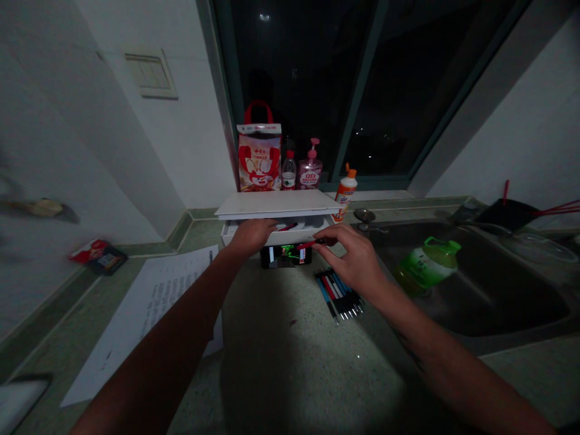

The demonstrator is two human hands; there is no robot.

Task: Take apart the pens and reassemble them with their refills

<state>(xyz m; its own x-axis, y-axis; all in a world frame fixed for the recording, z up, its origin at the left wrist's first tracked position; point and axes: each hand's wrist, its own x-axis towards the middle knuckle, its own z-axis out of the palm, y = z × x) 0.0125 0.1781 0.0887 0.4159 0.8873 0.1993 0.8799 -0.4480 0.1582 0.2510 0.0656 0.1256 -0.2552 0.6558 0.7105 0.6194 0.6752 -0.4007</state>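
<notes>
My right hand pinches a red pen with a dark end, in front of a white box. The box's white lid stands raised above a gap at the front. My left hand reaches over the box's front wall, its fingers mostly hidden. Inside, near that hand, lies another slim red item, probably a pen. A phone with a lit screen is directly in front of the box. Below my right hand, a row of several blue, red, white and black pens lies on the counter.
Printed paper lies on the left, near a small red and dark packet. Behind the box stand a red bag, a small bottle, a pink pump bottle and an orange-white bottle. A sink holds a green jug.
</notes>
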